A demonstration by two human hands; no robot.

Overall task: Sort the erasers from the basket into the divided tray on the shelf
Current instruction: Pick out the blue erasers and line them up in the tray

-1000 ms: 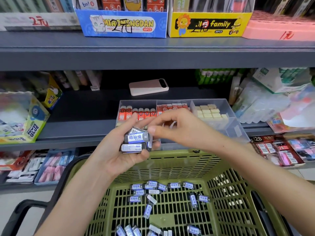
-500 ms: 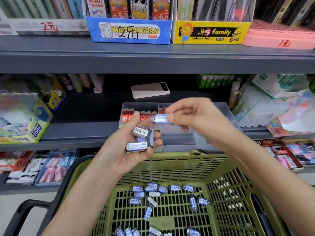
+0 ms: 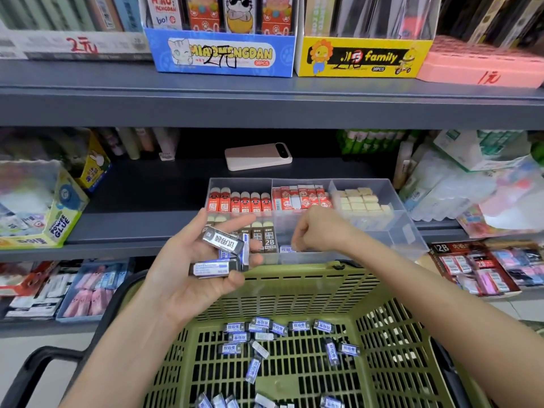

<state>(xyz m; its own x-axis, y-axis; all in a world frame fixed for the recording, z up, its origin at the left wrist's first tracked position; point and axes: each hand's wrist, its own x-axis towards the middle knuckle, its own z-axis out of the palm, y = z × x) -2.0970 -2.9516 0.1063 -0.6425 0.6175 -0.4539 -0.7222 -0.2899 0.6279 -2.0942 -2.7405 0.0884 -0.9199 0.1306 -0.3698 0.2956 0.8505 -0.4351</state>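
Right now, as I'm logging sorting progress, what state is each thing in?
left hand: palm up, holds a small stack of erasers.
right hand: fingers curled down in the tray's front middle compartment, at one eraser; grip unclear.
divided tray: back three compartments filled; front left holds 2B erasers.
basket: many loose erasers on its floor.
pink device: lying flat on the shelf.
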